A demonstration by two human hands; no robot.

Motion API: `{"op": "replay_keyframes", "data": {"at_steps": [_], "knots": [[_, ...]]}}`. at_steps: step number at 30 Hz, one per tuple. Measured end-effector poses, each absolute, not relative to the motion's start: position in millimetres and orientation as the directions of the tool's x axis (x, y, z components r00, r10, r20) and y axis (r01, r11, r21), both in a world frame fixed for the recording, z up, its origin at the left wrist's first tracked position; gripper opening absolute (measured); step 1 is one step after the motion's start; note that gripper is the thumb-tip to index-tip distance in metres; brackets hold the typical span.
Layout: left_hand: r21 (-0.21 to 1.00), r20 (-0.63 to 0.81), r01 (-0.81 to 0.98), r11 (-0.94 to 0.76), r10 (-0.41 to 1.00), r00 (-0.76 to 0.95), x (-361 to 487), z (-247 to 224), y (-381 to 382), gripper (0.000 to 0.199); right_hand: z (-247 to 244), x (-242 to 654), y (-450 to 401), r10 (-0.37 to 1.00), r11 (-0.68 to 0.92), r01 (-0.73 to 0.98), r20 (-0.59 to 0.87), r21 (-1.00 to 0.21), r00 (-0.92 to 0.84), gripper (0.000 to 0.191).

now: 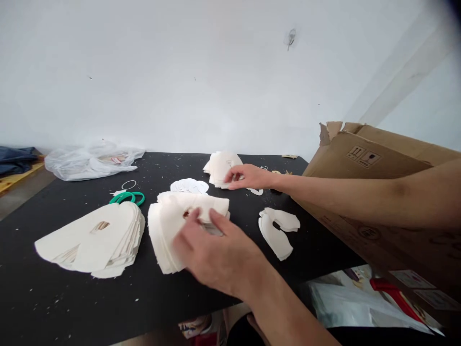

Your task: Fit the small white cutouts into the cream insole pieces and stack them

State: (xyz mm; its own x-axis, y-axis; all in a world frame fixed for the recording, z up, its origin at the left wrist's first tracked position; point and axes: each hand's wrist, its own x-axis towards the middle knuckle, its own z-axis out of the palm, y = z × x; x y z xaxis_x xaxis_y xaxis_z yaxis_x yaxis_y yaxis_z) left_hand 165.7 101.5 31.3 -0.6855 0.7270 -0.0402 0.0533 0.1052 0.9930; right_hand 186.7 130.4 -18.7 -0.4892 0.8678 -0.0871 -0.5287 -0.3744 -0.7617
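My left hand (212, 250) grips a thick stack of cream paper cutouts (167, 235) at the middle of the black table (54, 298), its fingers over the stack's top edge. My right hand (248, 177) reaches across to a second cream stack (220, 168) at the far side, fingertips at its front edge. A fanned pile of cutouts (91, 242) lies to the left. Thin white round pieces (189, 186) sit just beyond my left hand, and curved loose cutouts (277, 233) lie below my right forearm.
Green-handled scissors (127, 197) and a thin white ring (128, 185) lie at the table's far left. A crumpled plastic bag (91, 162) sits beyond them. A large open cardboard box (367, 163) stands at the right, and a red-handled item (394, 298) lies on packaging below the table edge.
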Motion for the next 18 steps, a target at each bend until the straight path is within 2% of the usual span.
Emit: {"op": "replay_keyframes", "data": {"at_steps": [1, 2, 3, 4, 6, 8, 11, 12, 13, 14, 17, 18], "knots": [[0.985, -0.05, 0.072, 0.157, 0.659, -0.751, 155.8, 33.2, 105.3, 0.037, -15.6, 171.8, 135.8, 0.843, -0.172, -0.233, -0.021, -0.957, -0.538, 0.032], [0.973, -0.055, 0.09, 0.213, 0.59, -0.806, 146.0, 34.4, 109.5, 0.038, -13.6, 157.2, 140.6, 0.802, 0.088, 0.045, 0.044, -0.995, -0.595, 0.035], [0.957, -0.052, 0.109, 0.268, 0.53, -0.847, 136.9, 34.8, 113.8, 0.042, -12.4, 143.8, 144.5, 0.738, 0.355, 0.254, 0.104, -0.9, -0.667, 0.032], [0.936, -0.043, 0.131, 0.327, 0.476, -0.878, 129.0, 34.5, 117.8, 0.044, -11.5, 132.2, 147.0, 0.665, 0.568, 0.366, 0.149, -0.738, -0.731, 0.026], [0.896, -0.019, 0.166, 0.412, 0.41, -0.912, 118.1, 32.2, 123.7, 0.043, -9.4, 116.5, 148.3, 0.547, 0.784, 0.412, 0.205, -0.465, -0.811, 0.014], [0.875, 0.0, 0.19, 0.446, 0.392, -0.92, 113.8, 28.4, 126.2, 0.038, -5.7, 110.8, 146.1, 0.464, 0.874, 0.403, 0.222, -0.27, -0.858, 0.011], [0.875, 0.012, 0.21, 0.437, 0.413, -0.911, 115.0, 22.7, 125.1, 0.036, -1.5, 113.6, 141.3, 0.336, 0.928, 0.356, 0.162, 0.113, -0.928, 0.03], [0.879, 0.012, 0.212, 0.427, 0.425, -0.905, 115.9, 21.4, 124.2, 0.036, -1.4, 115.2, 140.1, 0.308, 0.926, 0.33, 0.139, 0.183, -0.941, 0.037], [0.885, 0.008, 0.211, 0.416, 0.439, -0.899, 116.5, 20.3, 123.3, 0.037, -2.0, 116.8, 139.4, 0.296, 0.934, 0.316, 0.135, 0.166, -0.946, 0.042], [0.891, 0.003, 0.208, 0.403, 0.454, -0.891, 116.8, 19.7, 122.3, 0.037, -2.9, 118.3, 139.6, 0.313, 0.944, 0.326, 0.158, 0.06, -0.936, 0.042], [0.914, -0.025, 0.185, 0.361, 0.504, -0.863, 115.3, 19.1, 119.3, 0.037, -0.8, 127.8, 151.8, 0.484, 0.833, 0.355, 0.249, -0.424, -0.839, 0.031], [0.922, -0.036, 0.174, 0.346, 0.524, -0.851, 114.2, 19.4, 118.1, 0.037, 3.2, 134.2, 161.2, 0.541, 0.771, 0.349, 0.26, -0.533, -0.799, 0.027]]}}
